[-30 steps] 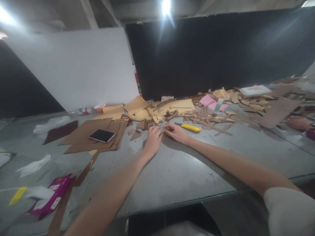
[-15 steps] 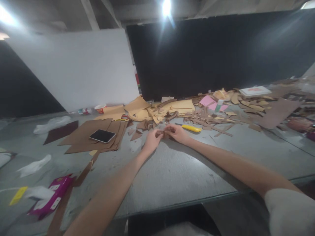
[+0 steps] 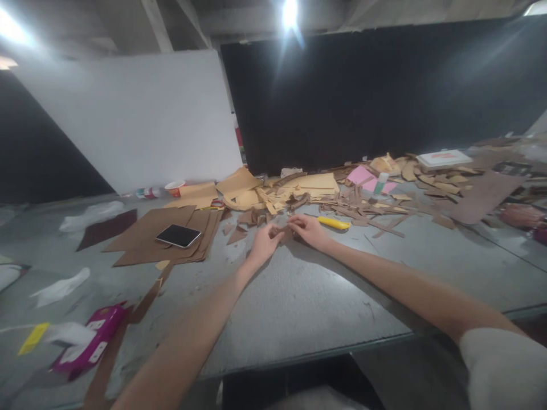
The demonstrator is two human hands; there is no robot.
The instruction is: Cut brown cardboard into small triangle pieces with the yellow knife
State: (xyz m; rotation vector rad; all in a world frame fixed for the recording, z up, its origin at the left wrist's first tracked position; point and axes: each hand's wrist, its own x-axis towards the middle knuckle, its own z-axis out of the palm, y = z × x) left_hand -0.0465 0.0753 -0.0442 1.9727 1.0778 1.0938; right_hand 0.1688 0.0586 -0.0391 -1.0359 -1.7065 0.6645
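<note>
My left hand (image 3: 264, 244) and my right hand (image 3: 308, 230) meet at the middle of the grey table (image 3: 299, 296). Both pinch a small brown cardboard piece (image 3: 282, 233) held between their fingertips, just above the tabletop. A yellow utility knife (image 3: 333, 222) lies just right of my right hand. Right behind my hands lies a heap of brown and tan cardboard scraps (image 3: 290, 196).
A black phone (image 3: 178, 235) rests on flat brown cardboard sheets (image 3: 162, 230) to the left. A magenta packet (image 3: 88, 347) and white tissue (image 3: 60, 287) lie near left. A paper cup (image 3: 174, 187), pink paper (image 3: 367, 177) and a white box (image 3: 442, 158) sit farther back.
My hands lifted a small cardboard piece off the table and drew closer together around it; they shifted slightly away from me. Nothing else moved.
</note>
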